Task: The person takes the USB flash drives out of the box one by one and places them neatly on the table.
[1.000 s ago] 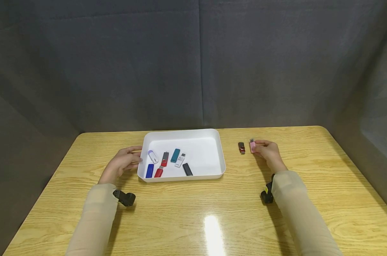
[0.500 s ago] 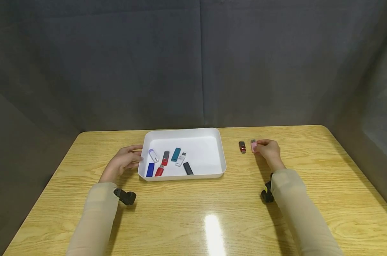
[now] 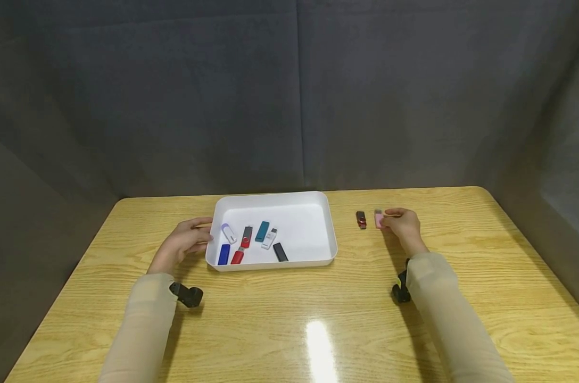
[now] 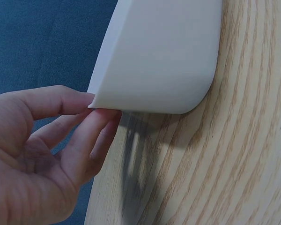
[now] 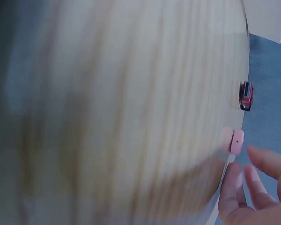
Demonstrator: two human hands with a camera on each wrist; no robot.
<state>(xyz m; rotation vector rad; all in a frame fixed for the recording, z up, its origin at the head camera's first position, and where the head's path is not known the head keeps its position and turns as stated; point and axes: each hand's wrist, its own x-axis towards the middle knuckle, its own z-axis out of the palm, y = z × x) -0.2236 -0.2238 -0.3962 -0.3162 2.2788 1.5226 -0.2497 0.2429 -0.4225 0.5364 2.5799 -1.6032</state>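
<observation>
Pink plastic marks the flash drive (image 3: 378,218) lying on the oak-grain tabletop (image 3: 289,319) toward its far right corner, at the fingertips of the right hand (image 3: 400,224). From the head view the fingers appear to touch its near end; the right wrist view shows them loosely extended and just short of the casing, so a closed pinch cannot be confirmed. A dark red flash drive (image 3: 361,219) lies just beside the pink one, on the side toward the white tray (image 3: 329,229). The left hand (image 3: 181,243) rests against the tray's left wall, fingers relaxed and lightly touching the rim. Inside the tray lie several more drives, among them a teal one (image 3: 263,232) and a black one (image 3: 280,252). Risk, as judged: a shallow fingertip grip could let the small smooth casing slip or skid into its dark red neighbour.
</observation>
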